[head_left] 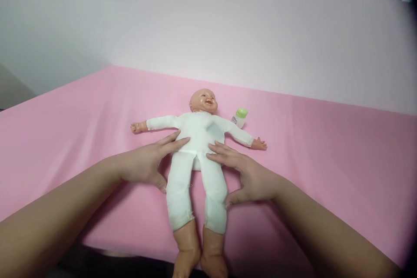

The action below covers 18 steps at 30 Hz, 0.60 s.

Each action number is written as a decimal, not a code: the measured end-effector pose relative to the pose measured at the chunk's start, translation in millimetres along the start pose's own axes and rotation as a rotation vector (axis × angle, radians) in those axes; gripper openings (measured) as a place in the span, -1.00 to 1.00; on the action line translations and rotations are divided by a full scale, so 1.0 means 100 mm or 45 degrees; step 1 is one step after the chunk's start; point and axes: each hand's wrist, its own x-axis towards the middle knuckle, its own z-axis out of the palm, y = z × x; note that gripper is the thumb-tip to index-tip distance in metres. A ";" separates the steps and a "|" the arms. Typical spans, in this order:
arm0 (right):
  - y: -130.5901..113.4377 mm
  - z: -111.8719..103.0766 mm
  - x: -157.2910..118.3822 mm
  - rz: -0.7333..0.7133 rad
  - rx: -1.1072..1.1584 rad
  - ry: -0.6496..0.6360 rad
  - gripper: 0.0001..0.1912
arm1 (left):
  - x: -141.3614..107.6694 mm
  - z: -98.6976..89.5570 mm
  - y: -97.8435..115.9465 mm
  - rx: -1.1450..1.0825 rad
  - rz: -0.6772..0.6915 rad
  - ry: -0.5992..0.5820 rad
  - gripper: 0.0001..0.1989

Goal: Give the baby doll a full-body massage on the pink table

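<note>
Doll (pixel 198 139), baby type, lying face up near the middle of a pink sheet (pixel 325 139); head toward the far side, feet toward the near edge, where the bare lower legs reach the sheet's border; arms spread out to left and right, bare hands showing at the cuffs; body dressed in a white one-piece suit with a faint grey mark on the chest.

Left hand (pixel 146 165) — laid flat at the doll's left-side waist; fingers (pixel 176 141) stretched out and close together, tips resting on the white suit at the hip; thumb pointing toward the near side, its tip just beside the doll's thigh; nothing gripped.

Right hand (pixel 250 176) — mirrored on the right side of the doll; fingers (pixel 218 156) extended and slightly fanned, tips touching the suit at the waist; thumb turned inward, touching the outer side of the doll's leg; open, nothing enclosed.

Both forearms bare, entering from the near left and near right corners.

Bottle (pixel 240 117), small, white with a green cap, lying on the sheet just beyond the doll's right-side arm, near the head; label too small to read.

Backdrop (pixel 228 21), pale pink to white, rising behind the far edge of the sheet.
</note>
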 end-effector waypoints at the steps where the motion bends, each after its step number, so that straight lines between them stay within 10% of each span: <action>1: 0.01 -0.01 0.00 0.013 0.018 -0.015 0.20 | 0.00 0.00 0.01 0.016 0.005 0.004 0.36; 18: -0.11 0.41 0.07 0.087 -0.345 0.284 0.12 | 0.06 0.04 -0.01 -0.027 0.064 0.245 0.11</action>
